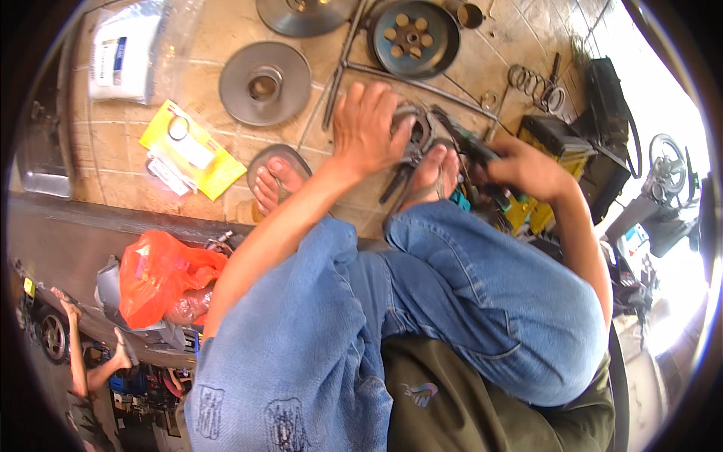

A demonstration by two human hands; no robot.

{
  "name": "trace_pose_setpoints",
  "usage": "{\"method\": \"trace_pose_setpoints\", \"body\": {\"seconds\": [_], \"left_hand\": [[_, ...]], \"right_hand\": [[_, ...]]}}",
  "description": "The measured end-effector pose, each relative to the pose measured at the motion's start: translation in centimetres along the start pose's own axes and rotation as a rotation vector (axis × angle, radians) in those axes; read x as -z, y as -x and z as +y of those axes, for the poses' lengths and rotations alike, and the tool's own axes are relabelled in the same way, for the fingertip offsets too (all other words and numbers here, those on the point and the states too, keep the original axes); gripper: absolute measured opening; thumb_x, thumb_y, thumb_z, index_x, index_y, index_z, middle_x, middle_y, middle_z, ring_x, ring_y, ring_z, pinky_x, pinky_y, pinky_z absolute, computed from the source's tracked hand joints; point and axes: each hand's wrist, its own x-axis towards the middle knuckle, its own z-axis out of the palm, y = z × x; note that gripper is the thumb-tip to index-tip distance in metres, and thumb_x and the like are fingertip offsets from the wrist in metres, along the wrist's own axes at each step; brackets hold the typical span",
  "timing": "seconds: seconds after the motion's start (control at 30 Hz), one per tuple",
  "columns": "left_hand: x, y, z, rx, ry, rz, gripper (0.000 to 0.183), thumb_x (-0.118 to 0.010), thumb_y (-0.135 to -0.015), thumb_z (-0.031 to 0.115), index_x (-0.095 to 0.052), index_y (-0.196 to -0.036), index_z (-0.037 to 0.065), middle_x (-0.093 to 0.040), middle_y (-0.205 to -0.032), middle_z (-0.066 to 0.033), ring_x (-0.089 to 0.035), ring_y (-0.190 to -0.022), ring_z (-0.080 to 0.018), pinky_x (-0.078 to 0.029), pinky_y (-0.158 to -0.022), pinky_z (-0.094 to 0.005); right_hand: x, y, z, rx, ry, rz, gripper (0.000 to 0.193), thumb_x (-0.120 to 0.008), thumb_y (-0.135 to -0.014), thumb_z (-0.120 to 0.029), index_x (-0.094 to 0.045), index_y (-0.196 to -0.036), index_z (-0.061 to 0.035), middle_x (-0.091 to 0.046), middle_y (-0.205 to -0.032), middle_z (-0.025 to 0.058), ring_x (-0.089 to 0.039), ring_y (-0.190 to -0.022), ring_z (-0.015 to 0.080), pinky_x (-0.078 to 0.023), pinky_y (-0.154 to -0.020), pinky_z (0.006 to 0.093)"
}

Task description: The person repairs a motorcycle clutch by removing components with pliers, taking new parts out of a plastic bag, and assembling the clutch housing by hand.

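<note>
Head view: two hubbed metal discs [239, 83], one yellow packet [203, 158] near tiled floor's [203, 75] near edge; forearms [282, 218] extended, left hand [365, 128] grasps one metal part [419, 134], right hand [531, 169] one dark tool [468, 141].

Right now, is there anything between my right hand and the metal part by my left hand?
Only the dark tool in your right hand, reaching toward the metal part; your right foot is close beside it.

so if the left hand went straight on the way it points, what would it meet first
Likely the metal frame just ahead of the left hand, though the height between them is unclear.
</note>
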Motion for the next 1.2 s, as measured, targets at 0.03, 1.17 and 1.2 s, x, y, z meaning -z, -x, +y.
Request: {"method": "trace_pose_setpoints", "body": {"seconds": [0.03, 1.17, 1.2], "left_hand": [[0.7, -0.3, 0.2, -0.015, -0.008, -0.012, 0.040, -0.080, -0.073, 0.025, -0.066, -0.107, 0.010, -0.060, -0.105, -0.0080, -0.054, -0.096, -0.0305, -0.041, -0.083, -0.0445], [2.4, 7.8, 1.4, 0.552, 1.016, -1.030, 0.033, -0.077, -0.075, 0.013, -0.068, -0.104, -0.001, -0.069, -0.083, -0.0034, -0.063, -0.073, -0.0125, -0.053, -0.061, -0.0347], [2.8, 6.6, 2.2, 0.371, 0.907, -0.921, 0.032, -0.076, -0.077, 0.012, -0.066, -0.104, -0.001, -0.069, -0.084, -0.0039, -0.063, -0.074, -0.0127, -0.053, -0.063, -0.0343]], "right_hand": [[-0.5, 0.2, 2.8, 0.108, 0.015, 0.151, 0.031, -0.066, -0.083, -0.021, -0.068, -0.100, 0.0043, -0.072, -0.090, 0.0145, -0.067, -0.079, 0.0246, -0.052, -0.077, 0.0368], [-7.2, -12.3, 13.0, 0.725, -0.641, 0.755, 0.009, -0.063, -0.089, -0.008, -0.062, -0.096, -0.0022, -0.056, -0.083, -0.0015, -0.048, -0.073, 0.0083, -0.040, -0.063, 0.0255], [-7.1, -12.6, 13.9, 0.796, -0.677, 0.812, 0.011, -0.064, -0.089, -0.009, -0.064, -0.099, -0.0037, -0.057, -0.079, -0.0026, -0.049, -0.068, 0.0070, -0.039, -0.059, 0.0251]]}}
